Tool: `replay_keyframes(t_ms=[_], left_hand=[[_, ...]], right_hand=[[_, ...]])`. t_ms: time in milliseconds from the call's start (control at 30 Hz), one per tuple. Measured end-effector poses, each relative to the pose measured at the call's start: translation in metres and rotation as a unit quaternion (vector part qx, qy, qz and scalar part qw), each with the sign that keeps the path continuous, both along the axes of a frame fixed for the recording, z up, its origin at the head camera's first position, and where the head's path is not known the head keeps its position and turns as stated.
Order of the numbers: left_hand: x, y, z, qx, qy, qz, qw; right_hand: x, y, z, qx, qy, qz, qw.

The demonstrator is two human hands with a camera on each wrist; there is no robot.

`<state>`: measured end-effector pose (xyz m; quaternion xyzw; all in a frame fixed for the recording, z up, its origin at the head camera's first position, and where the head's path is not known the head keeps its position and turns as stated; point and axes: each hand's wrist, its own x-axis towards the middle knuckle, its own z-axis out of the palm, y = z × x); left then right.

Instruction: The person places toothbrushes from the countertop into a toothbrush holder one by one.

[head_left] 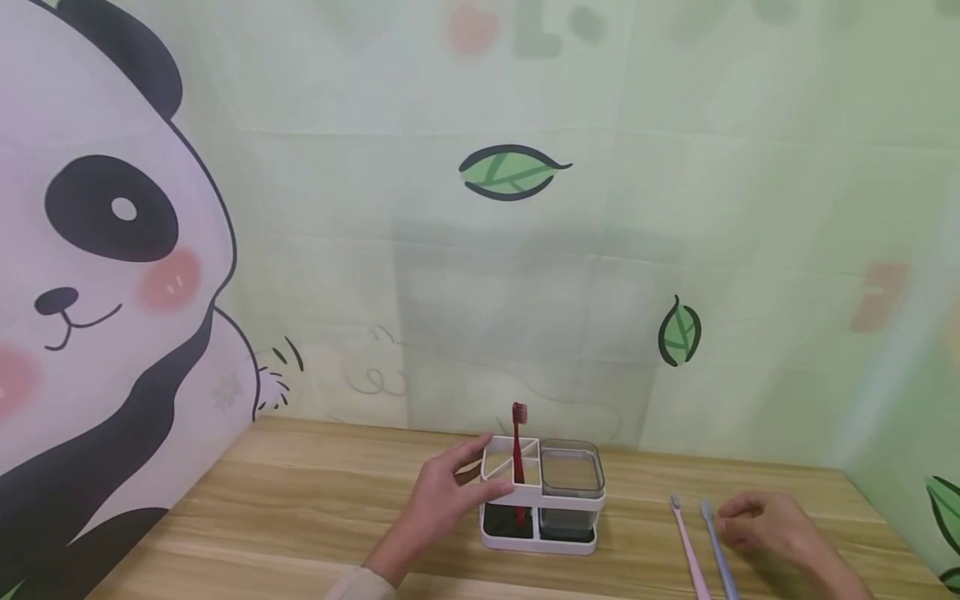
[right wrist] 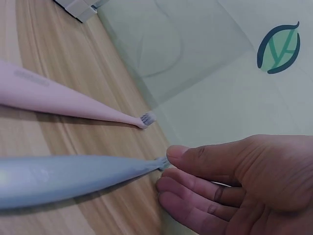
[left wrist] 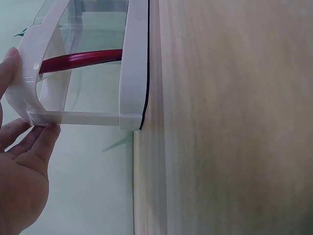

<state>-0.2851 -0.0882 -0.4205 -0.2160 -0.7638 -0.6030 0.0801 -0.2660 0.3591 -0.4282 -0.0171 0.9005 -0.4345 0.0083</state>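
A white toothbrush holder (head_left: 540,546) with divided slots stands on the table, a red toothbrush (head_left: 517,454) upright in one slot. My left hand (head_left: 450,492) grips its left side, thumb at the front and fingers around the back corner; the left wrist view shows the fingertips against the white frame (left wrist: 132,68). On the right lie a pink toothbrush (head_left: 690,550) and a blue toothbrush (head_left: 720,550) side by side, bristle ends away from me. My right hand (head_left: 772,529) is just right of the blue brush's head, thumb and fingers bent loosely with a gap between them.
A clear grey cup (head_left: 572,471) sits in the holder's right half. Behind the wooden table (head_left: 300,500) hangs a pale green backdrop (head_left: 337,192) printed with a panda (head_left: 112,350) and leaves.
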Motion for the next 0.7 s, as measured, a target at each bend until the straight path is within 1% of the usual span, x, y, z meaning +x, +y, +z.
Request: replay_keyframes(t_ms=[133, 367, 600, 700], left_hand=[[-0.001, 0.000, -0.001, 0.001, 0.000, 0.000, 1.0000], [-0.003, 0.000, -0.001, -0.006, 0.002, 0.003, 1.0000], [-0.001, 0.000, 0.001, -0.003, -0.005, -0.001, 1.0000], [-0.001, -0.001, 0.001, -0.002, -0.004, -0.002, 1.0000]], right_hand=[[-0.001, -0.003, -0.003, -0.001, 0.000, 0.005, 1.000], [-0.003, -0.011, -0.005, 0.019, -0.014, -0.022, 0.999], [-0.006, -0.019, -0.005, 0.026, -0.039, -0.050, 0.998], [-0.006, -0.023, -0.004, 0.041, -0.040, -0.057, 0.997]])
